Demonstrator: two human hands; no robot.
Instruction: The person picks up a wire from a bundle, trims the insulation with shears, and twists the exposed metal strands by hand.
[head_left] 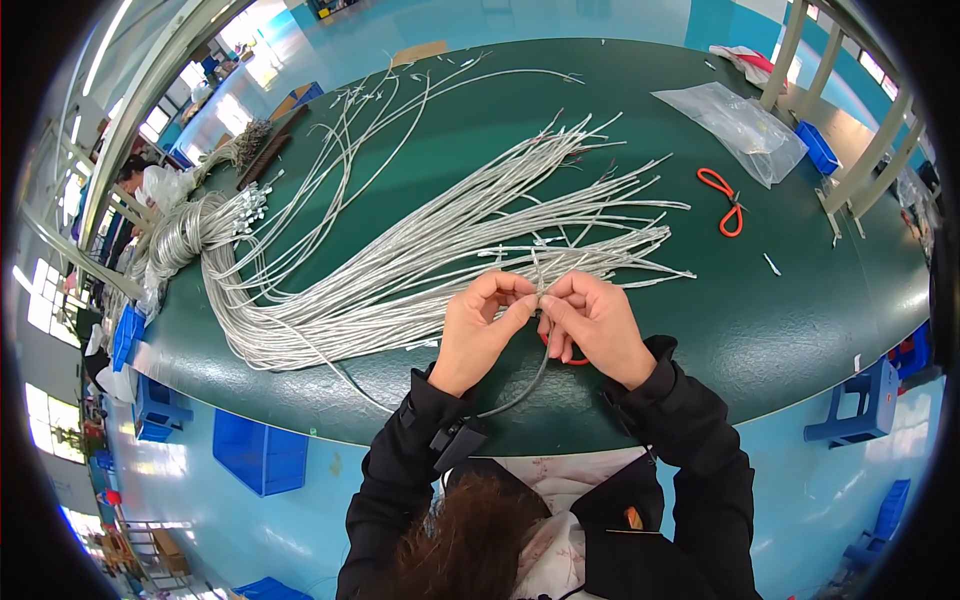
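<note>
Both hands meet over the near middle of the table. My left hand (pixel 477 325) pinches a grey cable (pixel 532 382) between thumb and forefinger. My right hand (pixel 597 322) is closed on the same cable, its fingertips against those of the left. From there the cable curves down toward my left sleeve. The fingers cover most of the cable end, so its detail is hidden. Under my right hand shows a red loop (pixel 570 360), perhaps a tool handle; whether it is held I cannot tell. A large bundle of silver-grey cables (pixel 370 285) fans out beside and behind my hands.
The green table (pixel 640 400) carries red-handled scissors (pixel 730 205) and a clear plastic bag (pixel 735 130) at far right. A coiled cable bundle (pixel 185 235) lies at the left end. Metal posts (pixel 865 165) rise at right. A blue stool (pixel 860 405) and blue bin (pixel 258 452) stand below.
</note>
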